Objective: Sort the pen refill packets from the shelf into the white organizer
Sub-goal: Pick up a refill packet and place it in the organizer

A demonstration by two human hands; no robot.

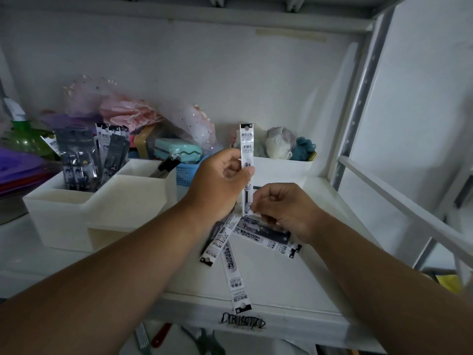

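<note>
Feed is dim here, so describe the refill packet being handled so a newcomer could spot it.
On the white shelf, right of the white organizer, both hands pinch one refill packet. Unlike the loose packets lying flat below, it stands upright.

Single head view, wide-angle. Looks forward and slightly down at shelf, close in, both forearms reaching from bottom edge.

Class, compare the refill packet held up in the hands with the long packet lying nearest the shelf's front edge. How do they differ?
The held packet stands upright, its black hang-tab end on top; the lying packet rests flat on the shelf, its black end toward the front edge. The left hand and right hand pinch the held packet; nothing grips the lying packet, though other packets overlap its far end. Both are slim white printed sleeves.
</note>
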